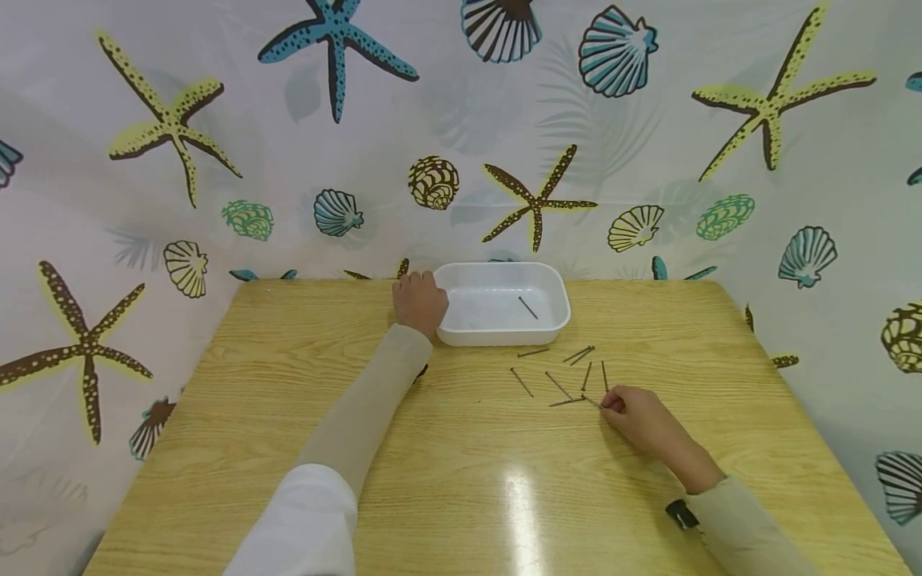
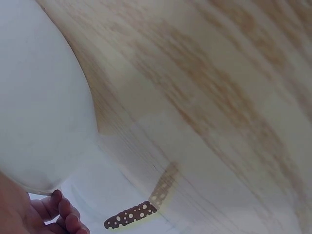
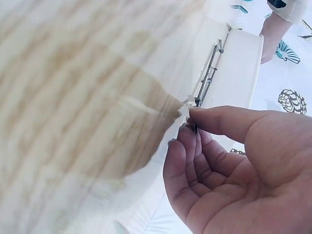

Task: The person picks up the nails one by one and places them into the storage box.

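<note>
Beige sleeve [image 1: 360, 412] covers your left forearm, and at its end your left hand [image 1: 420, 302] takes the tray [image 1: 497, 337] by its left end, fingers bent at the rim. White, smooth and round-cornered, the tray looks like thin plastic: expect it to be light, slightly springy and apt to slide, with the rim as the sound place to hold it. One nail [image 1: 528, 307] lies slanted inside, toward the right end. Nearer you, several loose nails [image 1: 559, 386] lie scattered on the surface [image 1: 461, 456], some touching or almost so. They are thin, straight and dark grey, with small heads; judge them light, stiff and hard to damage, yet slick enough to roll or twist under your fingertips. Pinch the shank near its middle for balance and mind the point. Pale yellow-brown wood grain runs across the surface, which has a glossy sheen. Farther right, your right hand [image 1: 641, 418] pinches the held nail [image 1: 592, 402] between thumb and fingertips, a narrow grip just above the surface or on it; you cannot tell which. Beyond, soft white cloth [image 1: 850, 320] carries printed shells and starfish.
</note>
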Motion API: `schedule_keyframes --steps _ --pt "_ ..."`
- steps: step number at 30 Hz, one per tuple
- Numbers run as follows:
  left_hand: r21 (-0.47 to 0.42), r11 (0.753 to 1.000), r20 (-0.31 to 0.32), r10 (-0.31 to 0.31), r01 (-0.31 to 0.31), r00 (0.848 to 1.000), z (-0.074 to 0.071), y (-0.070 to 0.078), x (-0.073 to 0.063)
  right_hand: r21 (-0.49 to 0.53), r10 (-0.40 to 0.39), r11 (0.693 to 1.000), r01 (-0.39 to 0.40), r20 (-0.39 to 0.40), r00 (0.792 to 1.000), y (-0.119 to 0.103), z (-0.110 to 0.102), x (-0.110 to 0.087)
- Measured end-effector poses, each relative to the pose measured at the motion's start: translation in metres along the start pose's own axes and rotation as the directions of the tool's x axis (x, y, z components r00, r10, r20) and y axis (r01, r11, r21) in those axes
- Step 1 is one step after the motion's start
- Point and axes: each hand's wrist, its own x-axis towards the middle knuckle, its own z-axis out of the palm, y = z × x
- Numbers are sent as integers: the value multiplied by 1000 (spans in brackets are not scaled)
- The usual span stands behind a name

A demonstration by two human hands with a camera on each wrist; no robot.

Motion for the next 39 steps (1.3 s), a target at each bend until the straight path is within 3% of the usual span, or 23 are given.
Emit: schedule_keyframes --steps 17,30,39 --pt "11 1000 -15 0 0 1000 1 0 0 -16 -4 1000 3 -67 998 -6 -16 8" --pt "9 1000 -28 17 -16 999 8 -4 3 -31 -63 998 59 -141 988 -19 -24 18" --pt "4 1000 -41 23 -23 999 5 -3 1 -23 -99 995 97 -141 985 -28 -28 25"
